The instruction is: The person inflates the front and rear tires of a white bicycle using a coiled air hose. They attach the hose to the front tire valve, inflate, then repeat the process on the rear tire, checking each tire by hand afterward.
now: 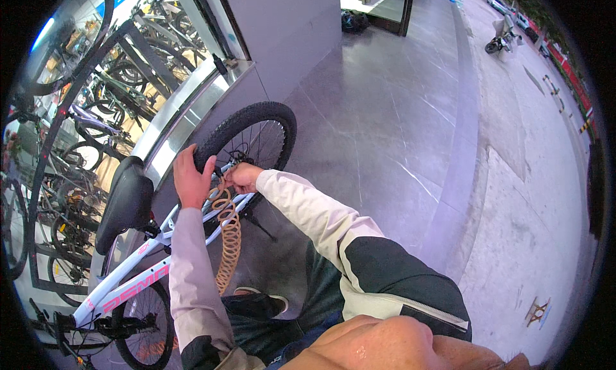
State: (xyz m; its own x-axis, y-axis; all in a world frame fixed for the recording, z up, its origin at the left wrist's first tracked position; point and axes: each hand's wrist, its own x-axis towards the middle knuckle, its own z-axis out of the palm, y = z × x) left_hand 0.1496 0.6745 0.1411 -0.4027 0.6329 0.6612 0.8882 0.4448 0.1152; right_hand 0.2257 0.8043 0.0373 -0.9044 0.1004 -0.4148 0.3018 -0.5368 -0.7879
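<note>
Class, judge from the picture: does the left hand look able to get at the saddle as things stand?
Probably yes: the left hand is at the tyre, the saddle sits close on its left, and nothing shows between hand and saddle.

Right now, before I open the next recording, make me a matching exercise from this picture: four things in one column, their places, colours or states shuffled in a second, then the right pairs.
Things
1. left hand
2. hose
3. seat
4. right hand

Places, colours or states
A. fingers bent, at the upper end of the coil
B. black, at the left of the picture
C. at the tire, thumb apart from the fingers
D. tan, wound in a spiral

Right pairs: 1-C, 2-D, 3-B, 4-A
</note>
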